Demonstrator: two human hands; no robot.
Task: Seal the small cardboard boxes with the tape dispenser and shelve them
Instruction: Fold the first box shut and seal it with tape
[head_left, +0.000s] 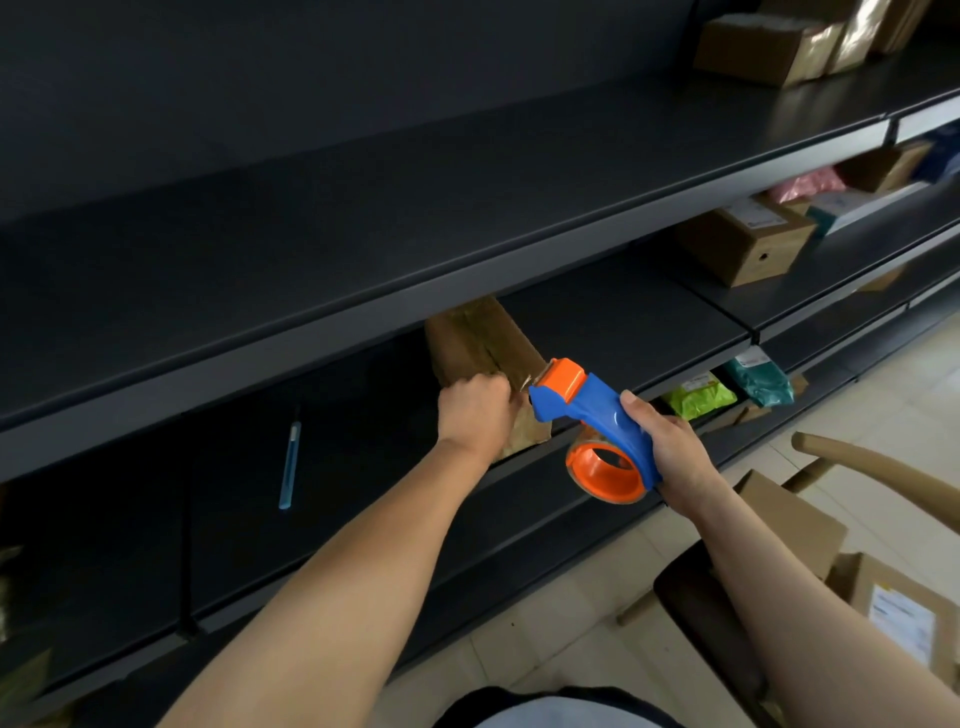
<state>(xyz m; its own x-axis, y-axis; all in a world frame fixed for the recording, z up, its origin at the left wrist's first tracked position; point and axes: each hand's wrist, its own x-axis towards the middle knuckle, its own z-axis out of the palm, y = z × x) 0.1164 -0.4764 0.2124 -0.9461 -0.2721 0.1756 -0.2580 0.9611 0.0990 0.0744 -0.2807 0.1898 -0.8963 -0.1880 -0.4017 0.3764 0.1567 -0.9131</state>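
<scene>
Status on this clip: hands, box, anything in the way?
Left hand curled on small brown cardboard box on dark metal shelf. Right hand grips blue-and-orange tape dispenser, head at box's near end. Thin blue pen-like stick lies apart, left of box.

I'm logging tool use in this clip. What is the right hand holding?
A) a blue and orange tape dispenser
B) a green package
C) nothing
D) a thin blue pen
A: the right hand grips the handle of the tape dispenser, whose orange head sits close to the cardboard box on the shelf.
</scene>
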